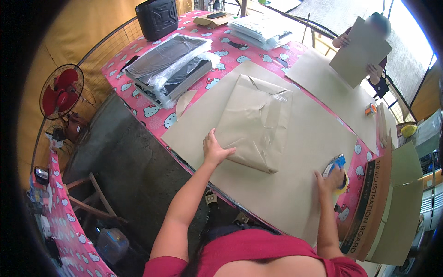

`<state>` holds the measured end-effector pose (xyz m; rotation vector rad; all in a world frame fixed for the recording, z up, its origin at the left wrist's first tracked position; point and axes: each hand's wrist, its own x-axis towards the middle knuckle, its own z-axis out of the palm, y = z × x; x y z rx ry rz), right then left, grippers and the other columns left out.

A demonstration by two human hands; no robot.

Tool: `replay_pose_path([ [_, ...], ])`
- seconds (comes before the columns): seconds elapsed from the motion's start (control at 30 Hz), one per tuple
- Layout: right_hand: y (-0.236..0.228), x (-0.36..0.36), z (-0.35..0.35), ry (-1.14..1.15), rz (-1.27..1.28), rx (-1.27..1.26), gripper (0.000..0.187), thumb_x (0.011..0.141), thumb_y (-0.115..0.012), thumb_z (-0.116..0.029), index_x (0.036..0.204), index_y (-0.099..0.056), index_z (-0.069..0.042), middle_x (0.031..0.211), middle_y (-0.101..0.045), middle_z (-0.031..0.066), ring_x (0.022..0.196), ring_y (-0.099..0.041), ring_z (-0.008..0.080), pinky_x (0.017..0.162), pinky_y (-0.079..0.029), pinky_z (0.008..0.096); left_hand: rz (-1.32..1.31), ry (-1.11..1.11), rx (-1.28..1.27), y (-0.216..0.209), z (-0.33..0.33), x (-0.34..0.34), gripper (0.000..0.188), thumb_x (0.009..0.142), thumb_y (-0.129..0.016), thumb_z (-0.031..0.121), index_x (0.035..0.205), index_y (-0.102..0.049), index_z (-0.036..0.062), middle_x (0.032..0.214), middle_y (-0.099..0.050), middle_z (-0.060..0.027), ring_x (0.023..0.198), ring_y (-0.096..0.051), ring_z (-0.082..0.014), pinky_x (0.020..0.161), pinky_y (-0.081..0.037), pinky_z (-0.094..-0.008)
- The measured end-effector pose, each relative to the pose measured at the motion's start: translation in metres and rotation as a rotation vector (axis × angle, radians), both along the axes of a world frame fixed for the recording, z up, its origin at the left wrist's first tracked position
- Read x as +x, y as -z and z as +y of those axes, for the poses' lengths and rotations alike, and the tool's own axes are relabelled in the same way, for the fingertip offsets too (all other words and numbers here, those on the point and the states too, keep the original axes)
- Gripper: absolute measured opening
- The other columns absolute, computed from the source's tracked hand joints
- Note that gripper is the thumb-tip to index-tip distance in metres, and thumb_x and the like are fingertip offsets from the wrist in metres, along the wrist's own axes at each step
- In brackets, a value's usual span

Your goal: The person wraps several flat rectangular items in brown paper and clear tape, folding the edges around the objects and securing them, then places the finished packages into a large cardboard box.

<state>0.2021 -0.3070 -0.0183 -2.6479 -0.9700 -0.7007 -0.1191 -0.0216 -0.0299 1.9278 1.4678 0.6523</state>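
We see a long table (pixel 138 99) under a pink cartoon-cat patterned cloth, standing on a grey concrete floor (pixel 124 175). A red round-caged fan (pixel 61 91) stands by a tan wall (pixel 55 41), and daylight floods in at the upper right.

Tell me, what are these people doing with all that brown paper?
The person is wrapping. Their left hand presses on a brown paper parcel lying on a big brown sheet on the pink table. Their right hand rests on a tape dispenser at the sheet's edge. Across the table, another person holds up a cardboard sheet.
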Motion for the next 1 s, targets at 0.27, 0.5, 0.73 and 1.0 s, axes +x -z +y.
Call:
replay_pose_path([
  [0.27, -0.03, 0.022, -0.033, -0.112, 0.401, -0.082, 0.074, 0.064, -0.072, -0.014, 0.131, -0.039, -0.011, 0.102, -0.056, 0.0193, 0.089, -0.057, 0.0313, 0.083, -0.044, 0.0425, -0.159, -0.063, -0.144, 0.0, 0.0, 0.007, 0.117, 0.047, -0.088, 0.026, 0.137, -0.016, 0.0049, 0.132, -0.039, -0.0225, 0.121, -0.039, -0.0357, 0.102, -0.035, -0.0408],
  [0.5, -0.156, -0.055, 0.131, -0.891, 1.251, 0.06, 0.056, 0.066, -0.08, -0.029, 0.111, -0.05, -0.012, 0.098, -0.054, 0.0075, 0.093, -0.052, 0.0177, 0.081, -0.044, 0.0307, -0.209, -0.149, -0.199, -0.005, -0.006, 0.005, 0.121, 0.044, -0.089, 0.028, 0.137, -0.015, 0.0065, 0.132, -0.037, -0.0208, 0.122, -0.037, -0.0345, 0.102, -0.034, -0.0395],
  [0.73, -0.167, -0.14, 0.275, -1.195, 0.953, -0.393, 0.058, 0.061, -0.071, -0.028, 0.113, -0.061, -0.005, 0.101, -0.064, 0.0154, 0.09, -0.061, 0.0237, 0.083, -0.047, 0.0328, -0.308, -0.339, -0.051, 0.002, -0.014, 0.016, 0.13, 0.032, -0.092, 0.024, 0.136, -0.015, 0.0094, 0.129, -0.029, -0.0218, 0.12, -0.035, -0.0358, 0.101, -0.034, -0.0429],
  [1.0, -0.162, -0.046, 0.2, -1.16, 0.946, -0.696, 0.059, 0.058, -0.072, -0.028, 0.11, -0.063, -0.004, 0.104, -0.065, 0.0147, 0.094, -0.063, 0.0245, 0.085, -0.047, 0.0315, -0.342, -0.309, -0.068, 0.005, -0.015, 0.01, 0.129, 0.037, -0.092, 0.019, 0.137, -0.012, 0.0118, 0.131, -0.025, -0.0212, 0.121, -0.033, -0.0364, 0.103, -0.033, -0.0449],
])
